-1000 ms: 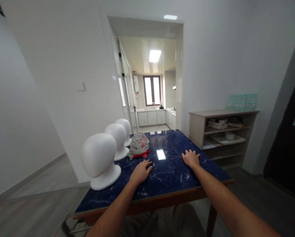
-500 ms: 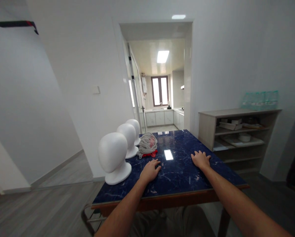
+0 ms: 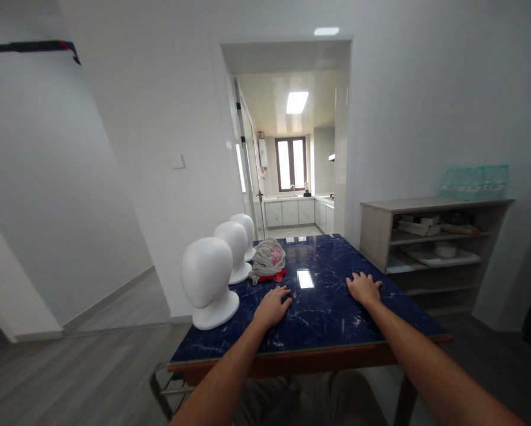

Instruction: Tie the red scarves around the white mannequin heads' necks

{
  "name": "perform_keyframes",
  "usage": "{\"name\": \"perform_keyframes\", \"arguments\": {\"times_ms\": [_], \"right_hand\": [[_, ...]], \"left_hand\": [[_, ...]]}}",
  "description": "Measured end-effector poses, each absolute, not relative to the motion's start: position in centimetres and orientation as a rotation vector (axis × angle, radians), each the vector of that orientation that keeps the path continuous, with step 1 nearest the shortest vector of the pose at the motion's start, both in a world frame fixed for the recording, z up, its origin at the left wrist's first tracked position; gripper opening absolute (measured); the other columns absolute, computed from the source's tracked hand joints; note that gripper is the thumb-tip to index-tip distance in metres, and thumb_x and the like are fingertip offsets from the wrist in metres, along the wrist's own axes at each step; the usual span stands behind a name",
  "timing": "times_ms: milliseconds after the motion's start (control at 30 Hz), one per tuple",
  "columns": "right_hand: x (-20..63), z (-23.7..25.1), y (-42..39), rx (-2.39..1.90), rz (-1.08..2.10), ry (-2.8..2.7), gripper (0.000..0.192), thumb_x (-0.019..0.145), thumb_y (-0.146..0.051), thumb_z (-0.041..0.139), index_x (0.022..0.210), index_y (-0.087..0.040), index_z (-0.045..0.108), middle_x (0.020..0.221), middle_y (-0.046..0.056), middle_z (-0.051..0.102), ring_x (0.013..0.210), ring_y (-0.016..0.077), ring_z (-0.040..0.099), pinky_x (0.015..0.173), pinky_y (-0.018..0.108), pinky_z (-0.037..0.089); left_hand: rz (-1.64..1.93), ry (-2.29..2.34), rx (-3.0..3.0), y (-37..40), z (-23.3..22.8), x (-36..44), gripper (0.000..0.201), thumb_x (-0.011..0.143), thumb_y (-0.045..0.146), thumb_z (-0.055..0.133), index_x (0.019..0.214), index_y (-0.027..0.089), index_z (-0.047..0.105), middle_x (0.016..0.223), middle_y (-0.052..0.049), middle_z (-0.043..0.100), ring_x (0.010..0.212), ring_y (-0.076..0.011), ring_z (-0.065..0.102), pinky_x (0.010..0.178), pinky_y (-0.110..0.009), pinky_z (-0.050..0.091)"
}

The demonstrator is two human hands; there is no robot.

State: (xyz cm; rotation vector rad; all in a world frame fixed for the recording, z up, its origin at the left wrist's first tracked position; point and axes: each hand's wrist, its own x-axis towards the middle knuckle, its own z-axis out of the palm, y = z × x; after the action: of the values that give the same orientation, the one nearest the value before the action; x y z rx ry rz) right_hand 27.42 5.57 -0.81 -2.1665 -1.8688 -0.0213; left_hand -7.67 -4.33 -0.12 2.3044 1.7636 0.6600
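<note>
Right, the grey cloth bundle (image 3: 267, 260), w/ a pink patch & red bits at its near side, lies crumpled toward the far L part of the blue table (image 3: 318, 322). We've room to move R of it, along the tabletop btwn our two hands; on its L it's hemmed in by the white foam heads, & we can't tell if it touches the middle head (image 3: 232, 245).

Our L hand (image 3: 273, 305) is nearest: palm down, fingers loosely parted, thumb out, w/ the bundle just beyond the fingertips & a small gap btwn. Our R hand (image 3: 363, 288) is well apart from it, palm down near the table's R edge, fingers spread. Both forearms cross the near edge, which has brown trim.

The near head (image 3: 206, 275) stands by the L edge, the far head (image 3: 243, 231) behind the others in line. The top is glossy, marbled, w/ a bright reflection.

Past the far edge, a doorway gives onto a kitchen w/ a window (image 3: 290, 164). To the R, a shelf unit (image 3: 376, 239) carries greenish bottles (image 3: 476, 182) on top.
</note>
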Motion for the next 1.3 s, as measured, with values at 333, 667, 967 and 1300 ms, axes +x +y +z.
{"name": "perform_keyframes", "arguments": {"times_ms": [333,667,967,1300], "right_hand": [[27.6,-1.2,5.9,-2.155,-0.028,-1.867,0.057,0.108,-0.047,0.032,0.143,-0.018,0.066,0.149,0.022,0.056,0.137,0.0427,0.046,0.112,0.074,0.029],[27.5,-1.1,5.6,-2.139,-0.053,-1.867,0.055,0.108,-0.046,0.032,0.139,-0.018,0.068,0.146,0.022,0.058,0.135,0.0426,0.049,0.111,0.074,0.030],[27.4,-1.4,6.1,-2.131,-0.051,-1.864,0.055,0.108,-0.046,0.033,0.138,-0.018,0.069,0.145,0.023,0.058,0.135,0.0432,0.049,0.110,0.075,0.029],[27.3,-1.5,6.0,-2.131,-0.049,-1.855,0.054,0.108,-0.046,0.034,0.138,-0.016,0.068,0.145,0.024,0.057,0.136,0.0441,0.047,0.112,0.076,0.025]], "left_hand": [[0.651,1.776,2.283,-4.6,0.2,-7.5,0.050,0.102,0.044,0.052,0.145,0.023,0.068,0.163,-0.008,0.053,0.155,-0.0289,0.045,0.131,-0.045,0.029],[0.778,1.720,2.254,-4.9,0.7,-7.4,0.045,0.101,0.040,0.056,0.138,0.020,0.072,0.156,-0.012,0.060,0.148,-0.0291,0.052,0.129,-0.045,0.034],[1.550,1.812,1.872,-14.7,-1.2,-13.1,0.034,0.098,0.055,0.055,0.103,0.026,0.072,0.106,-0.008,0.075,0.102,-0.0286,0.071,0.097,-0.042,0.057],[1.773,2.286,1.479,-15.0,0.4,-27.6,0.098,0.066,0.057,0.080,0.147,0.016,0.045,0.150,-0.020,0.055,0.146,-0.0427,0.048,0.123,-0.057,0.040]]}}
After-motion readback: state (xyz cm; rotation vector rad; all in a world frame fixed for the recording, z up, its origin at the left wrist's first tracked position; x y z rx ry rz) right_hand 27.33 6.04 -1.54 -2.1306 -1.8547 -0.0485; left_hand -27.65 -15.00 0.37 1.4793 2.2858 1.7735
